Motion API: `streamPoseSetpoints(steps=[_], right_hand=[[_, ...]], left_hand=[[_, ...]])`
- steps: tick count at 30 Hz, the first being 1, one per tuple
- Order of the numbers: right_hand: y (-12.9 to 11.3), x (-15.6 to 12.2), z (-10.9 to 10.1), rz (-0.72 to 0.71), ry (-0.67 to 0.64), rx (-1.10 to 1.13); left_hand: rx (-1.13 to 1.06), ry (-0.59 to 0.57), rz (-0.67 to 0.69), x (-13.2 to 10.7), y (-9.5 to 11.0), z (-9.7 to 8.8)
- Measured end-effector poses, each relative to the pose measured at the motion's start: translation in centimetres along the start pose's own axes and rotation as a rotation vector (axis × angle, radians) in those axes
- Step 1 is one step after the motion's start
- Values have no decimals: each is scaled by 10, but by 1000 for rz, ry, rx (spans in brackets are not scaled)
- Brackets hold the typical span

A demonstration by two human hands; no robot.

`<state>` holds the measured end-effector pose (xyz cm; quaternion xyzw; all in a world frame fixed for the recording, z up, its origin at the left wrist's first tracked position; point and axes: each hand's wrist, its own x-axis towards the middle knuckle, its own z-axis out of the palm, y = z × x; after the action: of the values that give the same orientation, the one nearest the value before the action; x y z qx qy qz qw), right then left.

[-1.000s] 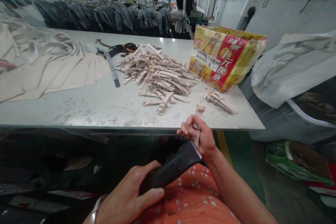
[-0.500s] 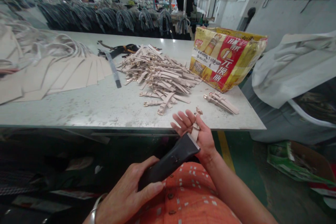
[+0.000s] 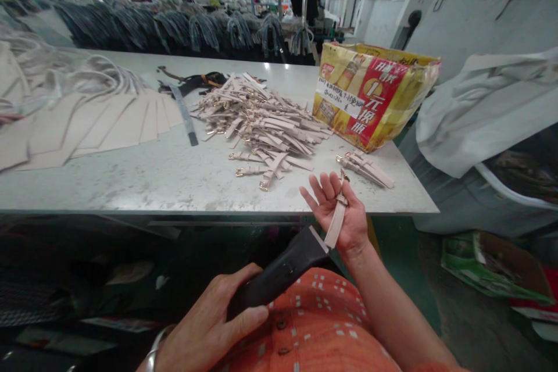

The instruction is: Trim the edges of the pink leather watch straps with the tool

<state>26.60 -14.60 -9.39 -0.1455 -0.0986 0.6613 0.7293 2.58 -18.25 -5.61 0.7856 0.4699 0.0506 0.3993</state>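
Observation:
My left hand (image 3: pixel 222 314) is wrapped round a black hand-held device that looks like a hair clipper (image 3: pixel 279 270), its flat end pointing up and right. Palm up, my right hand (image 3: pixel 337 209) holds a beige buckle strap (image 3: pixel 335 225) between thumb and fingers, the gold buckle at the top. The strap's lower end lies just beside the device's tip; whether they touch I cannot tell. Beyond my hands a heap of similar beige straps (image 3: pixel 270 122) covers the middle of the table. A smaller bunch of straps (image 3: pixel 366 168) lies to the right.
A yellow and red carton (image 3: pixel 375 96) stands at the table's right rear. Large beige pieces (image 3: pixel 108 122) are fanned out on the left, near a clear ruler-like strip (image 3: pixel 185 116). White cloth drapes over a grey bin (image 3: pixel 492 197) at the right. The white table (image 3: pixel 131 189) ends before my body.
My right hand has moved up and right with the strap, drawing its lower end away from the device's tip. My left hand stays nearly in place with the device.

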Motion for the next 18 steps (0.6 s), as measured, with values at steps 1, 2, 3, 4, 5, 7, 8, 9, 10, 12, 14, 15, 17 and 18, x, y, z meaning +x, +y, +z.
streamPoseSetpoints(steps=[1,2,3,4,5,7,8,9,10,12,14,15,17,18], right_hand=[[1,0,0,3,5,-6],[2,0,-1,9,8,-11],[4,0,-1,16,11,-16],[6,0,-1,25,12,-24],[8,0,-1,37,10,-33],[13,-1,-3,63,-2,-53],[15,-2,-4,79,-11,-64],[18,-2,-6,96,-20,-77],[20,-2,-9,122,-25,-95],[22,-2,-16,193,-15,-169],[21,0,-25,254,26,-309],[19,2,-29,260,50,-402],[11,9,-37,208,92,-616],[4,13,-40,158,111,-726]], left_hand=[[-6,1,-3,1,-1,1],[-9,-5,-5,2,-1,2],[-9,-21,-4,3,-1,3],[-6,-39,-3,4,-2,4],[0,-55,-3,5,-2,5],[13,-57,-7,7,-3,7],[16,-40,-8,8,-4,7],[15,-13,-10,8,-6,7],[10,13,-11,8,-7,6],[-7,57,-13,8,-8,4],[-29,95,-33,9,-7,0],[-46,102,-44,9,-5,-2],[-95,51,-45,10,-2,-6],[-116,3,-33,10,-1,-8]])
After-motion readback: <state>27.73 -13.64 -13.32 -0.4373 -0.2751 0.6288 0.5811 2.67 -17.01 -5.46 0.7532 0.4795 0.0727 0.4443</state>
